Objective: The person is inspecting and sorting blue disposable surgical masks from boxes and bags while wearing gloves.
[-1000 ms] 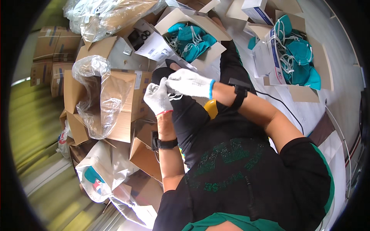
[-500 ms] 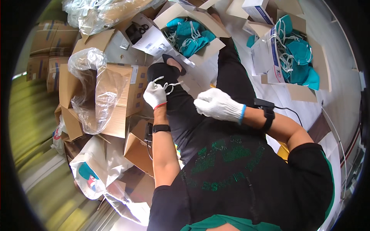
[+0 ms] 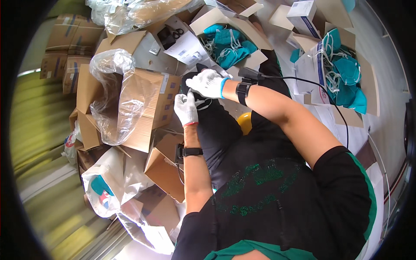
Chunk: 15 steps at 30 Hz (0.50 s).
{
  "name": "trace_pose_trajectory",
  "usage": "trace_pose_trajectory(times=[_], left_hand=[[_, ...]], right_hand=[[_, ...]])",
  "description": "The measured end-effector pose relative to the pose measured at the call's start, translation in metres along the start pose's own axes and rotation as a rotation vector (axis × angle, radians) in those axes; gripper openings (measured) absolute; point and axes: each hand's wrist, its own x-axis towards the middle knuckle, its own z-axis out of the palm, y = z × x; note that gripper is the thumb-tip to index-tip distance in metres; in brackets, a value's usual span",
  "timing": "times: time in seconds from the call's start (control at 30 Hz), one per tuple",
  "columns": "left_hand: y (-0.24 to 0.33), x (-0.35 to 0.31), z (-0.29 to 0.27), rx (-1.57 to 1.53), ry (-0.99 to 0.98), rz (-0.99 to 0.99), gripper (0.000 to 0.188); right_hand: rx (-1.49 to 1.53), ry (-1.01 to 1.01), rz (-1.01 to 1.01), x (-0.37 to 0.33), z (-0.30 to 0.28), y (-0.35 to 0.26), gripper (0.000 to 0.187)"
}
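We see a thin, limp, white cord (image 3: 206, 107) looping out beside our white-gloved left hand (image 3: 186, 109), above the black-trousered leg (image 3: 219, 134). The left fingers are closed, apparently pinching the cord. Our white-gloved right hand (image 3: 208, 83), with its blue cuff, has its fingers bunched together against the left fingertips; we cannot tell what it grips, since its glove hides the contact. We judge the cord very light and soft, unlikely to break but apt to slip or twist between knitted glove fingers. It seems best held close to its ends, with fingertip and thumb, leaving the loose loop hanging free.
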Motion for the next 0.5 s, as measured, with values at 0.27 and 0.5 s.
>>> trace_pose_trajectory(times=[0.27,0.5], left_hand=[[-0.012,0.017,0.012,0.715,0.034,0.201,0.029],[-0.015,0.014,0.029,0.517,0.16,0.14,0.019]], right_hand=[[0.138,-0.169,0.012,0.001,-0.032,-0.001,0.026],[0.183,-0.112,0.053,-0.037,0.002,-0.006,0.025]])
